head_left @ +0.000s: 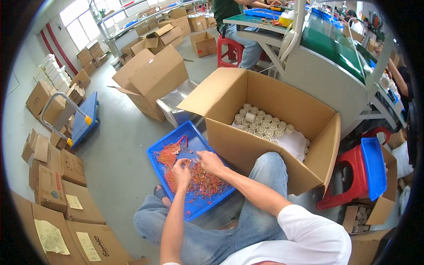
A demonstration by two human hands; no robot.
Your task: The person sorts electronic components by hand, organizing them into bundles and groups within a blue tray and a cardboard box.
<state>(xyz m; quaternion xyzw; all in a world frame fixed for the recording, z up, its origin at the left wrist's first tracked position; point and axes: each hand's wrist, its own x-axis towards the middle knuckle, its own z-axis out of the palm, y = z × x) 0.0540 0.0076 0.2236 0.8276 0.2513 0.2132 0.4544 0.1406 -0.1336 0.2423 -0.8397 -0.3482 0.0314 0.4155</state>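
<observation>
A shallow blue tray (155, 167) rests low in front of my knees. Spread over it is a tangled pile of small red and orange parts with thin wire-like leads (205, 184), and a second clump (168, 154) lies toward its far left. Above the pile my left hand (182, 173) is closed, thumb and fingers pinched together. My right hand (211, 162) is close beside it, fingers also closed, pointing toward the left fingertips. Whatever sits between the fingertips is too small to make out against the pile.
Right of the tray stands a large open carton (269, 159) holding rows of white round parts (265, 123). A red stool (349, 176) with a blue tray (373, 168) is at right. Stacked cartons (73, 201) and a blue trolley (86, 119) line the left. Another person (247, 42) sits at a bench.
</observation>
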